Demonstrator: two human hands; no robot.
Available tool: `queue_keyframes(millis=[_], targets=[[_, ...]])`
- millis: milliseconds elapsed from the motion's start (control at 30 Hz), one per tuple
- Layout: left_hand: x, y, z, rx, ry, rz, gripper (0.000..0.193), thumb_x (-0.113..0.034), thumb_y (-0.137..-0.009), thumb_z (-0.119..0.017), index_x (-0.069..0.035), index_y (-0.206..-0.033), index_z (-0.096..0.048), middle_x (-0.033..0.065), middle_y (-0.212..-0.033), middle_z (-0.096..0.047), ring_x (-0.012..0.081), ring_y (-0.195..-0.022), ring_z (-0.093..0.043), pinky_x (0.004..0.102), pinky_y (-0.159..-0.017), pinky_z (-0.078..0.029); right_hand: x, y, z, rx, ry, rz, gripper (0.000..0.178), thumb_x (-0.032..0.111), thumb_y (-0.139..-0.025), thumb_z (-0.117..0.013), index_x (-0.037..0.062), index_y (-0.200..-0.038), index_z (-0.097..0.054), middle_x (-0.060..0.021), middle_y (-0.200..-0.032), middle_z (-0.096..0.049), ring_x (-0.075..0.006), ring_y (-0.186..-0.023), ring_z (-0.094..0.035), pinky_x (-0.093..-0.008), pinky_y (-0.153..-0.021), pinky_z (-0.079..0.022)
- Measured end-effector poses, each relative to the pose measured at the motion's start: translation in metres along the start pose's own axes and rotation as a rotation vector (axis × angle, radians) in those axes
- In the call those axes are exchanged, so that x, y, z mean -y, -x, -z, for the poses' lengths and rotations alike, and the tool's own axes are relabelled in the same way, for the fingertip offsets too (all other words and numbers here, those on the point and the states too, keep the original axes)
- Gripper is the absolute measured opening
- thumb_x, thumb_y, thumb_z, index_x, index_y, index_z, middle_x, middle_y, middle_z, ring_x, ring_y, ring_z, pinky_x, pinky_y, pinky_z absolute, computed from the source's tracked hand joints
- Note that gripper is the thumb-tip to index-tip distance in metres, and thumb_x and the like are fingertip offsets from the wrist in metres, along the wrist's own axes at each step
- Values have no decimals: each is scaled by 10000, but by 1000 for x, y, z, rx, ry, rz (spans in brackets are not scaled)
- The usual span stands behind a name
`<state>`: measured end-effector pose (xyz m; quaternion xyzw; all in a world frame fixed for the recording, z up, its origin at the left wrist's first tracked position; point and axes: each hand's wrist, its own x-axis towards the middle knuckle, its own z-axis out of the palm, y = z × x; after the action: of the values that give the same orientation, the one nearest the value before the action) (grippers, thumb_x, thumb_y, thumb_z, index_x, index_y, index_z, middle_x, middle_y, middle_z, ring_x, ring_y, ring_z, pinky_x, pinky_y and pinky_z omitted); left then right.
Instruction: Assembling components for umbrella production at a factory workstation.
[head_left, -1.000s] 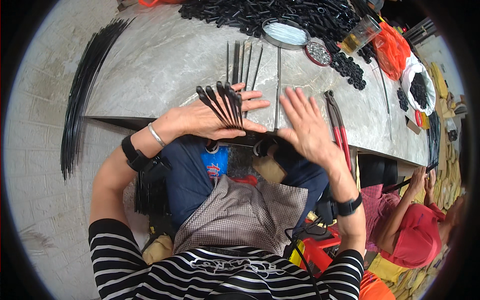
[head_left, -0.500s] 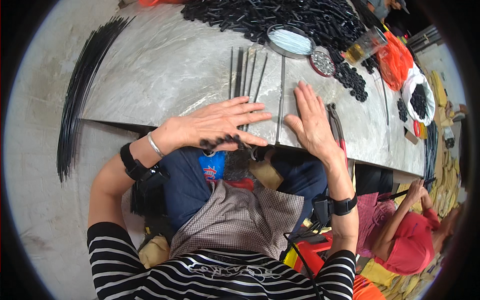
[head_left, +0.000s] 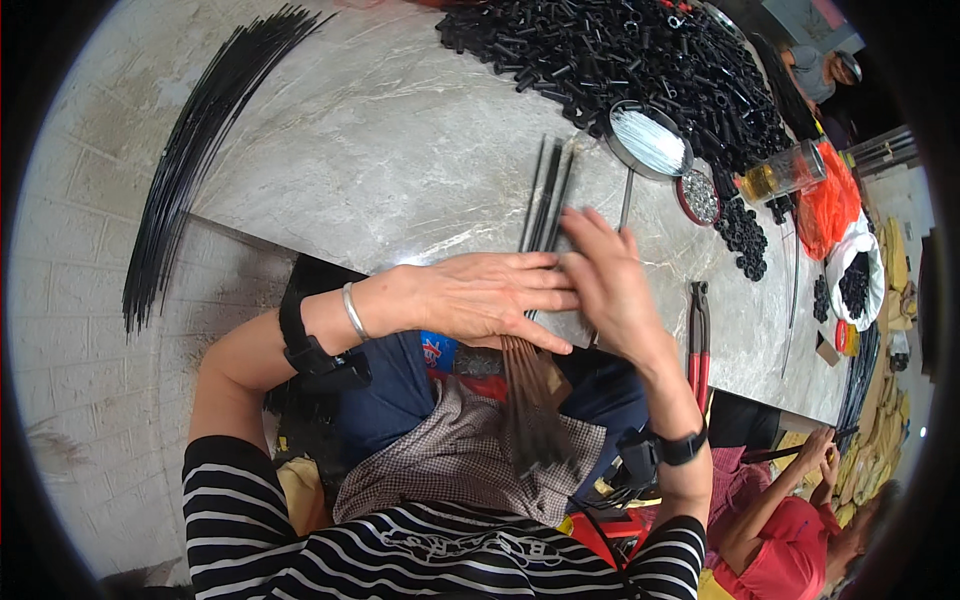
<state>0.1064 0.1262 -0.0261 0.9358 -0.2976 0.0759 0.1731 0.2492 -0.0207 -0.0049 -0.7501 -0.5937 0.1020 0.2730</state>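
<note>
My left hand (head_left: 490,297) lies palm down across several thin black rods (head_left: 550,190) at the table's front edge, its fingers stretched out. Below the hand the rods' near ends fan out over my lap, smeared by motion. My right hand (head_left: 612,285) is just to the right, slightly blurred, with fingers extended and its thumb side close against the left fingertips; whether it touches the rods I cannot tell. Another thin rod (head_left: 627,200) lies beyond the right hand. Pliers with red handles (head_left: 698,340) rest at the table edge right of that hand.
Black tubular parts (head_left: 620,60) are heaped at the back. Near them stand a round dish of thin white sticks (head_left: 648,140), a red-rimmed dish of small metal pieces (head_left: 698,197) and a glass jar (head_left: 780,172). Long black rods (head_left: 190,160) lie left. A co-worker (head_left: 775,540) sits right.
The rods under my left hand have drawn closer together, and their near ends have swung over my lap. My right hand has moved left against the left fingers. The view has shifted.
</note>
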Motion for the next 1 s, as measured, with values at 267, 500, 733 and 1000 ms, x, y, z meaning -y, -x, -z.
queue_keyframes(millis=[267,500,733,1000], targets=[[0,5,2,-133,-21,-80,313,-233,-802,-580,-250,-1108,-642,65,-1215,-543,271,-1169,-483,369,-984,-404,11,-15,-16,-52,8,71,336,114,-875,-522,-11,-1185,-561,-174,-1264,-526,-348,-1221,-441,-466,-1036,-314],[2,7,-1,13,8,-38,363,-171,-761,-613,-235,-1118,-620,88,-1305,-506,276,-1264,-425,394,-1071,-348,13,-39,-13,33,170,237,345,72,-771,-595,56,-1114,-620,-111,-1186,-542,-287,-1044,-522,-378,-899,-429],[-9,17,6,-20,56,-5,448,-92,-766,-555,-233,-1190,-586,81,-1374,-451,262,-1318,-369,454,-1124,-263,18,-32,-15,-17,206,267,414,88,-704,-632,44,-1115,-613,-127,-1187,-541,-297,-1103,-512,-386,-919,-433],[-6,17,3,15,63,5,473,-111,-786,-531,-235,-1242,-553,83,-1417,-406,257,-1336,-349,474,-1136,-236,6,-26,-5,32,-66,180,449,69,-718,-617,17,-1163,-582,-157,-1282,-515,-323,-1219,-472,-421,-991,-405]])
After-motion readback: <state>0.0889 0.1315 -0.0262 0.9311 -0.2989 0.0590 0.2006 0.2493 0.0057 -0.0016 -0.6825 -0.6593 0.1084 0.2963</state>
